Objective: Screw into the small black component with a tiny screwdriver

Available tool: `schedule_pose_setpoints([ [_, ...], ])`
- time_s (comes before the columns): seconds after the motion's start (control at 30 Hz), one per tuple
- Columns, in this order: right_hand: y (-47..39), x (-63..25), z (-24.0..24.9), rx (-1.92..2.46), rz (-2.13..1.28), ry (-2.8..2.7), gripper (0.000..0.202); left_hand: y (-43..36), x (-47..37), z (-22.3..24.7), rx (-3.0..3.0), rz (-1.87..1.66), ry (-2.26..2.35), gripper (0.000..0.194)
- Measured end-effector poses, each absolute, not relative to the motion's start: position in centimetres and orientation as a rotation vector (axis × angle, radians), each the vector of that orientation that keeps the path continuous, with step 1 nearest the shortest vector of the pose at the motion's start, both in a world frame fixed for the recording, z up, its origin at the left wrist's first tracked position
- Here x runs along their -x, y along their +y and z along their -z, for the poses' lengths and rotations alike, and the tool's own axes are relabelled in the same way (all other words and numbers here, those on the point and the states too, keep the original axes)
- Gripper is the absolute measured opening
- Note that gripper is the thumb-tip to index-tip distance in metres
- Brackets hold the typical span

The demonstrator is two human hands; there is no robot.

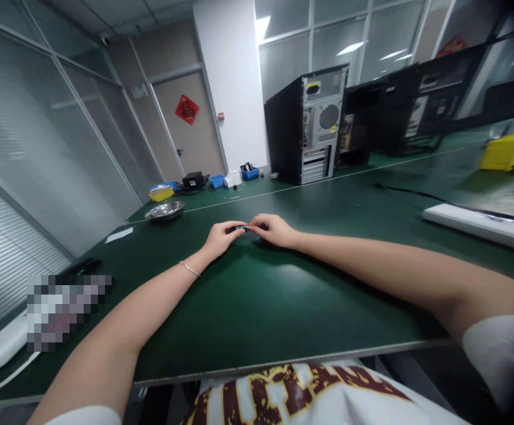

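My left hand [220,239] pinches a small green piece [240,227], which looks like a little circuit board, between thumb and fingertips. Facing it, my right hand [275,229] is closed, with its thumb and finger at a small silvery part [247,228] at the right end of that piece. Whether the green and silvery parts are joined is too small to tell. Both hands are just above the green table [239,313], near its middle. The fingers cover most of what they hold.
A metal bowl [165,211] stands beyond my left hand. Farther back are small blue trays [217,181] and a black computer tower [303,127]. A white power strip [478,227] with a black cable lies at right, near a yellow bin [510,149].
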State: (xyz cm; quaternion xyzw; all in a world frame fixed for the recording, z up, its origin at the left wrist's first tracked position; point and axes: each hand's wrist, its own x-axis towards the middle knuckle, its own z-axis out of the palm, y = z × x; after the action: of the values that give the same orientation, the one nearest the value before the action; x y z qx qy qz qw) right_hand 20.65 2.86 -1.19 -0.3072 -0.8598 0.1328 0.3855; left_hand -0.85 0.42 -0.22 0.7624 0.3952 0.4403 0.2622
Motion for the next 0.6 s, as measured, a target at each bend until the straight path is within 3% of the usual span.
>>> schedule_pose_setpoints([
  [0.6, 2.75, -20.41, 1.13, 0.797, -0.323, -2.171, 0.02, 0.63, 0.51, 0.56, -1.924, -1.236, 0.972, 0.032],
])
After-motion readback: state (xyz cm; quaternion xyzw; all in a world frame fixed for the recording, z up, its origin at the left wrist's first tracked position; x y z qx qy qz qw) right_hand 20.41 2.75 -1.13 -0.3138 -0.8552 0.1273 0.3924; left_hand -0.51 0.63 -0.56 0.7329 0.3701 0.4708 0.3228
